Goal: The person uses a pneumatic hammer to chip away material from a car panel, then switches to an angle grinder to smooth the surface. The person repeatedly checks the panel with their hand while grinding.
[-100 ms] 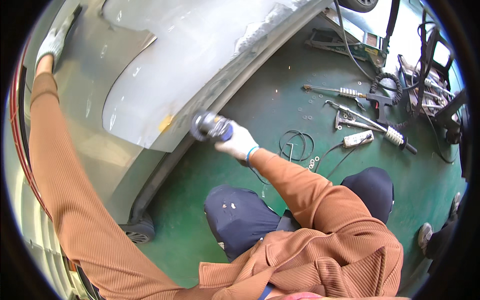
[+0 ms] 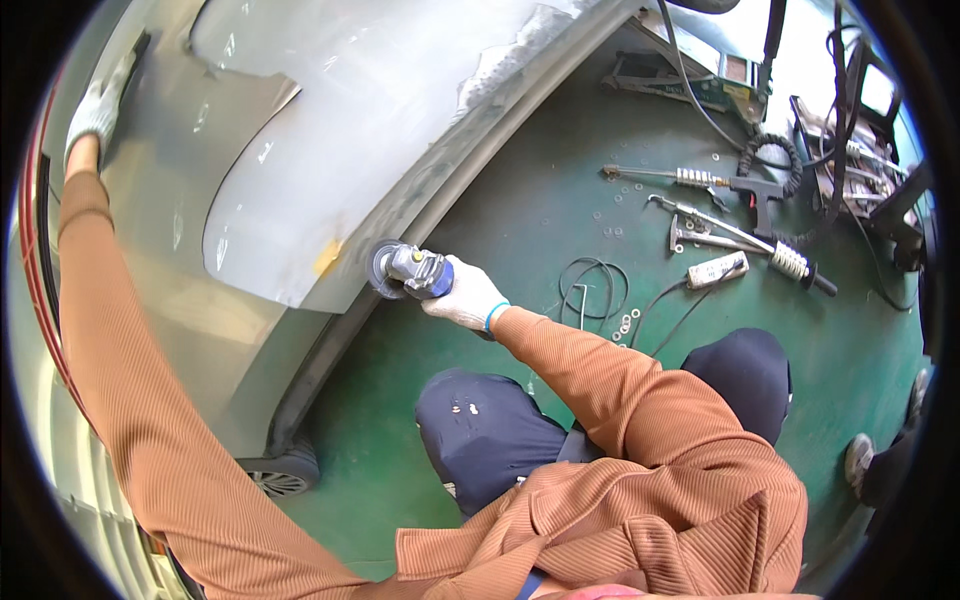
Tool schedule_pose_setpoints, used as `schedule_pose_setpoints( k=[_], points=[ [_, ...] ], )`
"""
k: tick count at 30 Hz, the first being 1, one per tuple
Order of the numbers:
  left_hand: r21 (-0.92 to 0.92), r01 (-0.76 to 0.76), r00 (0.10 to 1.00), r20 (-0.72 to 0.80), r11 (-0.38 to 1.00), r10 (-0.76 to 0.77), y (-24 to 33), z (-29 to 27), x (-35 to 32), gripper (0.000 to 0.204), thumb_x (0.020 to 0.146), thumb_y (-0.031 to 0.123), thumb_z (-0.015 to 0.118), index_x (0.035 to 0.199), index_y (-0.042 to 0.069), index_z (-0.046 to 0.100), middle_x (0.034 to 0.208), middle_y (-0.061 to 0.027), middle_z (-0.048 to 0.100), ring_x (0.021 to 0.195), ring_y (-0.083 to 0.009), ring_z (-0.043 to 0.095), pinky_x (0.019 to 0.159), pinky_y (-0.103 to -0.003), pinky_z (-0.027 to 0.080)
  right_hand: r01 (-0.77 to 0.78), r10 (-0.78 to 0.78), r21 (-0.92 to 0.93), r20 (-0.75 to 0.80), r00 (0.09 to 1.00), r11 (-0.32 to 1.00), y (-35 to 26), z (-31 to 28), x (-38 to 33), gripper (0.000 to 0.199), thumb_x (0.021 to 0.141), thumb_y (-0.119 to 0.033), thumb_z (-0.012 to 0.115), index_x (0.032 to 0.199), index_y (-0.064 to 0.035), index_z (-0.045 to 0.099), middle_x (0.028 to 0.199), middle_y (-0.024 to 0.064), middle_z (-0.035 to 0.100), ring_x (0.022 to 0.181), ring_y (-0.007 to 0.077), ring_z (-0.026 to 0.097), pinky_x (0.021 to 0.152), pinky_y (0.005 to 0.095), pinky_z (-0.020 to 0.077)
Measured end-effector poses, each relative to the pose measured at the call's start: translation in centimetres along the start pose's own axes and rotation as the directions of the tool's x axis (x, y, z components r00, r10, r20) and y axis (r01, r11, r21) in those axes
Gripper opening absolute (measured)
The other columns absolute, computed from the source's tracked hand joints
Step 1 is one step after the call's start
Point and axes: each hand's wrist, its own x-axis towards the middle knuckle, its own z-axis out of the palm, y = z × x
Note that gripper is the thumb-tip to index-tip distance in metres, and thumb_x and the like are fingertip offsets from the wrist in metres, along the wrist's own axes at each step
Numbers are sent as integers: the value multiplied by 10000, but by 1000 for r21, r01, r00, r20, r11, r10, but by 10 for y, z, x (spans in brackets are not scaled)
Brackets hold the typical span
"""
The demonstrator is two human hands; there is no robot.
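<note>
My right hand (image 2: 467, 292), in a white glove, is closed around the body of an angle grinder (image 2: 420, 272). Its round disc (image 2: 383, 268) sits by the lower edge of a silver car's side, right of a yellowish spot (image 2: 328, 257) on the panel. Whether the disc touches the metal I cannot tell. Far to the left, my left hand (image 2: 95, 115), also gloved, rests on the car body (image 2: 165, 170) with fingers stretched out beside a dark strip (image 2: 135, 65). A large pale grey patch (image 2: 300, 170) with a curved outline covers much of the panel.
On the green floor (image 2: 520, 220) lie a slide hammer (image 2: 735, 235), a gun-like tool (image 2: 765, 190), a white power strip (image 2: 718, 269), a coiled cable (image 2: 600, 268) and scattered washers (image 2: 625, 325). A floor jack (image 2: 700, 90) stands beyond. At the right edge shows another person's shoe (image 2: 858, 460).
The grinder has moved slightly down and left with my right hand and looks sharper. Two small orange specks over the floor no longer show. My left hand stays on the car.
</note>
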Motion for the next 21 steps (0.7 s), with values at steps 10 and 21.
schedule_pose_setpoints(
  k=[10,21],
  points=[
    [102,25,998,52,994,-31,-8,-7,-5,1114,1001,882,394,1706,20,411,1735,-279,436,1612,-452,409,1310,-488,336,23,21,213,-202,979,977,-9,-51,10,675,787,-307,867,1374,-51,652,1232,193,776,1178,340,744,1072,414,566],
    [149,53,998,26,987,-57,0,-30,-26,1132,1010,875,377,1704,-19,396,1693,-323,474,1587,-460,441,1305,-488,335,142,-19,236,-457,889,961,-12,-124,41,571,796,-319,844,1267,-32,699,1174,207,789,1102,360,758,1005,411,581]
  ],
)
